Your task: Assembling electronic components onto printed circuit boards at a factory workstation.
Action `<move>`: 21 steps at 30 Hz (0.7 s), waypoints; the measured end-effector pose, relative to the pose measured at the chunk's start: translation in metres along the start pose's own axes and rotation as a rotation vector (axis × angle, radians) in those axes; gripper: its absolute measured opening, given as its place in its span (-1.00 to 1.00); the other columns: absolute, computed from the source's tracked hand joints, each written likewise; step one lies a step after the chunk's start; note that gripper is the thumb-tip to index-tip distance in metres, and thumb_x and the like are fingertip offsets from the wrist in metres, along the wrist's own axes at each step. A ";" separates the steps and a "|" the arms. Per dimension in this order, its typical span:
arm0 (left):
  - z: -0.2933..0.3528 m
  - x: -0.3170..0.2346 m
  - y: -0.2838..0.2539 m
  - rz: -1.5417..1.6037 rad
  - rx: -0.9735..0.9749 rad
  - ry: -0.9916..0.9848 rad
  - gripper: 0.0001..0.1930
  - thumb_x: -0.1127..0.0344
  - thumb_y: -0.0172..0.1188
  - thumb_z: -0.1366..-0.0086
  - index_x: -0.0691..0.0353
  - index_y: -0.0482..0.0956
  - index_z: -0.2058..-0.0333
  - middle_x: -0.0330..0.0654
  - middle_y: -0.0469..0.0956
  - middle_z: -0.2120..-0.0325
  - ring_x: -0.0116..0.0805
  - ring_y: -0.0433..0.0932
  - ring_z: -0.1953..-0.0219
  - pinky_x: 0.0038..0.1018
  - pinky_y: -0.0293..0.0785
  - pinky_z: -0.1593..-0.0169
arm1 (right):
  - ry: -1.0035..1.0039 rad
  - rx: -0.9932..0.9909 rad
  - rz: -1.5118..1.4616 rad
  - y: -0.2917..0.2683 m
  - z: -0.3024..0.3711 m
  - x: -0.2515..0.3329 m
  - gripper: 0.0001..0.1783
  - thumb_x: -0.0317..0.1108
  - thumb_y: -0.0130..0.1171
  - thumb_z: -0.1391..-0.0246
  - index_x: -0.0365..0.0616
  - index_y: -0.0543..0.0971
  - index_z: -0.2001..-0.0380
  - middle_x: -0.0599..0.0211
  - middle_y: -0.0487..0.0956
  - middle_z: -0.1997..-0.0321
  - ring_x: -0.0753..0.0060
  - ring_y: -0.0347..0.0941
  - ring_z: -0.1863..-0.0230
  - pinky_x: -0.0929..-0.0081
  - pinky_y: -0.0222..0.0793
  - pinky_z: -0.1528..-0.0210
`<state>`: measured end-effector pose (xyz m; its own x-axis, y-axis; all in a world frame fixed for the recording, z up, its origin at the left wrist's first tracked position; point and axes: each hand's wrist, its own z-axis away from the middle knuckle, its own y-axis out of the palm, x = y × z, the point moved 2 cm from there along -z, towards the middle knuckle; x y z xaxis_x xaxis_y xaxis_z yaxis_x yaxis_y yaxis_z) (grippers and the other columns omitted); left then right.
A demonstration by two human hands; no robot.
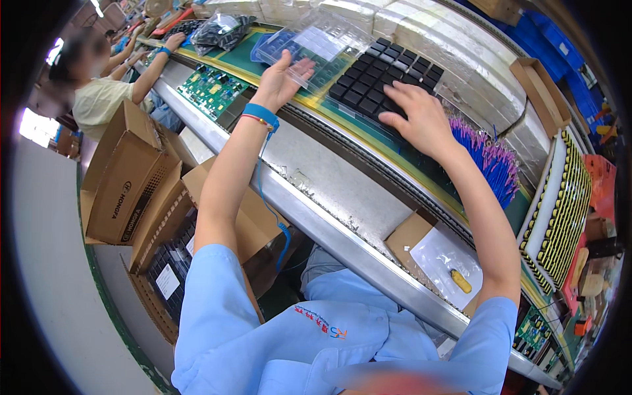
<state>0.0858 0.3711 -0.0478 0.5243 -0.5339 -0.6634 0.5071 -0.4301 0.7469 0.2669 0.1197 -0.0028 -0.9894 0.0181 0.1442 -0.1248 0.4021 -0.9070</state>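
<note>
My left hand (283, 82), with a blue wrist strap on its wrist, grips the near left edge of a clear plastic tray (322, 46). Its fingers show through the plastic, and the tray is tilted. To the right lies a block of black square components (375, 79), set in close rows. My right hand (421, 118) rests at the right side of these rows, thumb and fingers apart, fingertips touching the black tops. Whether a fingertip presses on one single piece is hard to tell.
A green circuit board (210, 89) and a bagged black bundle (222, 33) lie left along the line. Blue wires with pink ends (484, 158) stand at right, near yellow-black parts (566, 204). Cardboard boxes (125, 178) stand lower left. A person (99, 99) works farther left.
</note>
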 end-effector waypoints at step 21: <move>0.414 -0.179 -0.143 -1.842 -0.973 0.108 -0.63 0.25 0.25 -0.17 0.38 0.54 0.11 -0.12 0.58 0.22 -0.37 0.51 0.15 -0.47 0.41 0.05 | -0.107 0.433 -0.251 -0.090 0.152 0.072 -0.55 -0.49 0.13 -0.06 -0.18 0.44 -0.07 0.12 0.44 -0.12 0.05 0.35 -0.16 0.32 0.22 -0.18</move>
<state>-0.3639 0.2269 -0.0171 -0.8858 0.0208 -0.4636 0.4605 0.1640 -0.8724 0.1957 -0.0546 0.0286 -0.9243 -0.1333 0.3577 -0.3563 -0.0345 -0.9337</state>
